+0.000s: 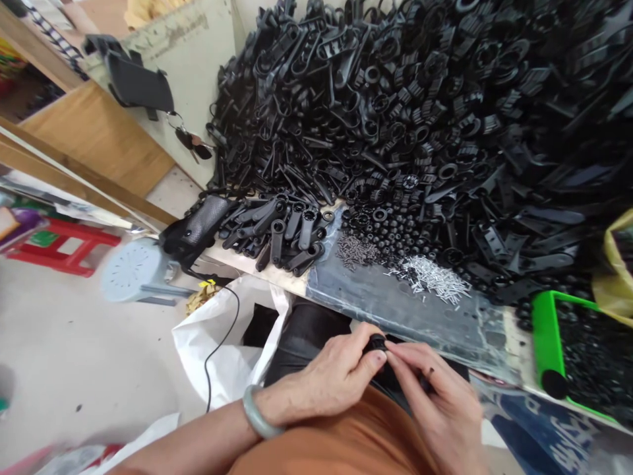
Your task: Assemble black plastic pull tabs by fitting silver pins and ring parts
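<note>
Black handles heaped near surface's front edge, left. Left hand: grip clasping small black part, just off front edge. Dark screws, silver pins on surface. Right hand: grip pinching part's right side. Green bin by front edge, far right.

Pins lie on the mat; handles left of it, bin right, heap behind, held part before it.
</note>
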`<control>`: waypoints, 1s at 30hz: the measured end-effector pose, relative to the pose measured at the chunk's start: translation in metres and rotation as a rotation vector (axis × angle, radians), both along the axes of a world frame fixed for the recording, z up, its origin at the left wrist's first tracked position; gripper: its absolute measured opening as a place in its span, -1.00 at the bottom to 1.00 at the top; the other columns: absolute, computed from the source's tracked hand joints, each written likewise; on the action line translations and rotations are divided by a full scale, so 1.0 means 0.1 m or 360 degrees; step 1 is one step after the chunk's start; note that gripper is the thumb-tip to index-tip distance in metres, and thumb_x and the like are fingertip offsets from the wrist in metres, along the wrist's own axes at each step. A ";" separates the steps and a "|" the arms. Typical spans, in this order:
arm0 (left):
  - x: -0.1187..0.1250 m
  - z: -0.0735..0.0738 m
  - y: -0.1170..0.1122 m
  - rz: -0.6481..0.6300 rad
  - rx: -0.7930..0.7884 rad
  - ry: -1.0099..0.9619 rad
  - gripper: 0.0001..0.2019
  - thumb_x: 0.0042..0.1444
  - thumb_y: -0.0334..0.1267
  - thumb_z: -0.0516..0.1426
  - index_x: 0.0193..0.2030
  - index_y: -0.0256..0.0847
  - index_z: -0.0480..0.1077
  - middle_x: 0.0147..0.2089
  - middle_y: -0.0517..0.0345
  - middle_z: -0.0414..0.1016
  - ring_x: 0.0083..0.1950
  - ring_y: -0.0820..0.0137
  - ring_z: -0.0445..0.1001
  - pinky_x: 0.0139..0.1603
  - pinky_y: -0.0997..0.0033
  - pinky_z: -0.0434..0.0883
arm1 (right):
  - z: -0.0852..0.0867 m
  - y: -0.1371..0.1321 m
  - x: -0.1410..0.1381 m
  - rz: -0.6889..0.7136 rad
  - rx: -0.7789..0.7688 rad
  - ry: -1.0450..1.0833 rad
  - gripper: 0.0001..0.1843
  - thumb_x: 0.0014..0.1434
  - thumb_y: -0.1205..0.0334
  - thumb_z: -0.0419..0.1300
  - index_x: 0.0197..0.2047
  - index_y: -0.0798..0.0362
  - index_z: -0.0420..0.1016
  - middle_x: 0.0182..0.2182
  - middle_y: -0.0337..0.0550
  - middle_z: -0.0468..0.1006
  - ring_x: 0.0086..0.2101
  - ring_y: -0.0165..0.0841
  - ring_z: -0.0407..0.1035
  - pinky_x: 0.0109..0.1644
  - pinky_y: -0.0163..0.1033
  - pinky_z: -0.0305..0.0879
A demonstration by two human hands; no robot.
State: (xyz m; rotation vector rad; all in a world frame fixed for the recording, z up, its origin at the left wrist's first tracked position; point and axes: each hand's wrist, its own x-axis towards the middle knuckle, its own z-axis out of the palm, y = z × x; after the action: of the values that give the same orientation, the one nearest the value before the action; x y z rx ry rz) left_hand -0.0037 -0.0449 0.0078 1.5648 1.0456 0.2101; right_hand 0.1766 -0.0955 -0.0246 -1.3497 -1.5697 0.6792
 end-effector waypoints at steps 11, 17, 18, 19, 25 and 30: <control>-0.01 -0.09 -0.16 -0.0208 -0.0113 0.0031 -0.71 0.46 -0.11 -0.12 0.17 -0.09 0.27 -0.15 0.13 0.49 -0.10 0.27 0.49 0.01 0.26 0.38 | -0.02 -0.33 -0.04 -0.0108 -0.0169 0.0072 -0.86 0.35 0.34 0.24 -0.08 -0.04 0.62 -0.27 -0.16 0.64 -0.33 -0.37 0.55 -0.23 -0.35 0.47; -0.03 -0.05 -0.20 -0.0154 -0.0108 -0.0061 -0.69 0.46 -0.11 -0.11 0.20 -0.11 0.28 -0.17 0.14 0.48 -0.16 0.30 0.45 -0.07 0.31 0.36 | -0.12 -0.36 -0.06 -0.0337 -0.0215 0.0239 -0.71 0.32 0.21 0.31 0.09 -0.08 0.47 -0.40 -0.30 0.48 -0.50 -0.46 0.38 -0.42 -0.41 0.37; -0.04 -0.06 -0.20 -0.0159 -0.0083 -0.0060 -0.68 0.47 -0.10 -0.11 0.21 -0.10 0.27 -0.15 0.13 0.49 -0.15 0.30 0.46 -0.06 0.31 0.36 | -0.14 -0.37 -0.07 -0.0353 -0.0252 0.0304 -0.70 0.32 0.19 0.31 0.10 -0.08 0.44 -0.40 -0.31 0.48 -0.49 -0.46 0.39 -0.41 -0.40 0.38; -0.05 -0.06 -0.21 -0.0162 -0.0048 -0.0048 -0.67 0.47 -0.09 -0.12 0.23 -0.10 0.27 -0.12 0.12 0.50 -0.13 0.30 0.46 -0.03 0.30 0.36 | -0.16 -0.37 -0.08 -0.0340 -0.0302 0.0355 -0.69 0.33 0.17 0.30 0.11 -0.07 0.42 -0.39 -0.30 0.50 -0.48 -0.45 0.41 -0.39 -0.39 0.40; -0.09 -0.15 -0.23 -0.0148 0.0037 -0.0049 -0.62 0.49 -0.08 -0.14 0.28 -0.15 0.26 -0.14 0.11 0.54 -0.19 0.33 0.48 -0.07 0.32 0.40 | -0.19 -0.30 -0.12 -0.0200 -0.0509 0.0443 -0.72 0.34 0.03 0.26 0.01 0.00 0.54 -0.45 -0.28 0.51 -0.50 -0.43 0.38 -0.40 -0.36 0.37; -0.02 -0.13 -0.04 -0.0058 0.0337 -0.0116 -0.69 0.46 -0.23 -0.05 0.25 -0.15 0.30 0.10 0.00 0.57 0.07 0.27 0.55 0.11 0.28 0.44 | -0.16 -0.03 -0.07 -0.0193 -0.0567 0.0666 -0.67 0.30 -0.04 0.30 -0.06 0.04 0.59 -0.40 -0.18 0.60 -0.48 -0.41 0.40 -0.39 -0.32 0.39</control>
State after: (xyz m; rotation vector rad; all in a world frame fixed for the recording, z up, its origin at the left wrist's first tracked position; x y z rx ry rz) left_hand -0.0057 -0.0490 -0.0053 1.7513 0.9615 0.3596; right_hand 0.1699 -0.0986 -0.0402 -1.4291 -1.0570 1.1221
